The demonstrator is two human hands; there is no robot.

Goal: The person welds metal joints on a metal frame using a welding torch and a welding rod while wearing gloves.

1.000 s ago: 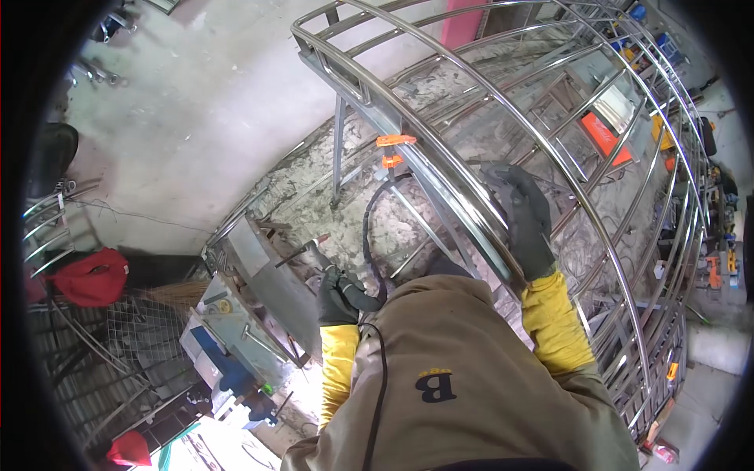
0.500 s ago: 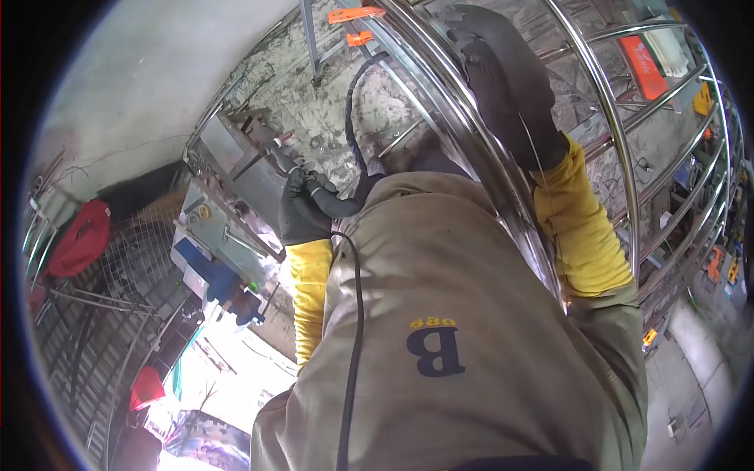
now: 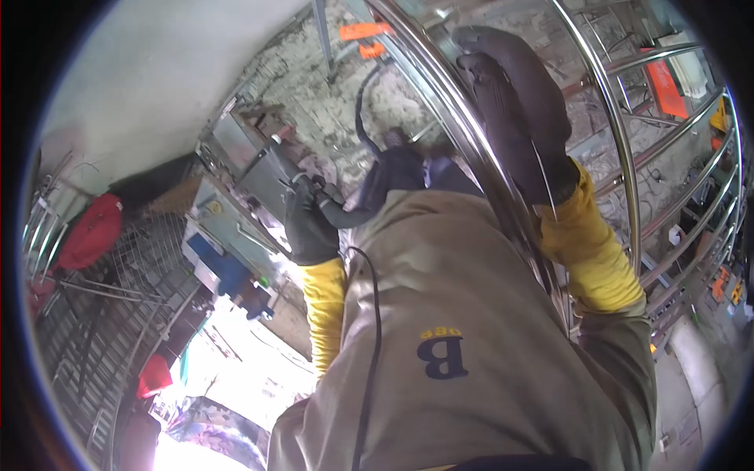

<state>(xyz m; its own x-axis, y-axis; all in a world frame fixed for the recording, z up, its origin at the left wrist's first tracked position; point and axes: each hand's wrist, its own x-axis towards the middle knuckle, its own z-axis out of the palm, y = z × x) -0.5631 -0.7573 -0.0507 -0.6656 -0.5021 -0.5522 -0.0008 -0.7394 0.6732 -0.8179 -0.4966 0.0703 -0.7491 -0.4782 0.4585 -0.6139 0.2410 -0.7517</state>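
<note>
In the head view my left hand (image 3: 312,224), in a dark glove with a yellow cuff, is closed round a welding torch (image 3: 277,161). Its pale tip points away, up and to the left. A black hose (image 3: 362,118) runs from near this hand up across the floor. My right hand (image 3: 522,114), also gloved, is beside the curved shiny tubes of a metal railing (image 3: 463,110). Its fingers are curled, and a thin metal rod (image 3: 542,173) lies along the palm and wrist. The fingertips are partly dark, so the exact grip on the rod is hard to see.
Orange clamps (image 3: 365,31) are near the railing's far end. More curved tubes (image 3: 616,102) stretch to the right. On the left are a blue vise (image 3: 224,267), a red cloth-like item (image 3: 92,231) and wire mesh (image 3: 149,251). A thin cable (image 3: 373,314) hangs over my clothing.
The whole view has shifted slightly, so both hands and the railing appear lower and further right. My left hand keeps the torch, and my right hand stays by the railing.
</note>
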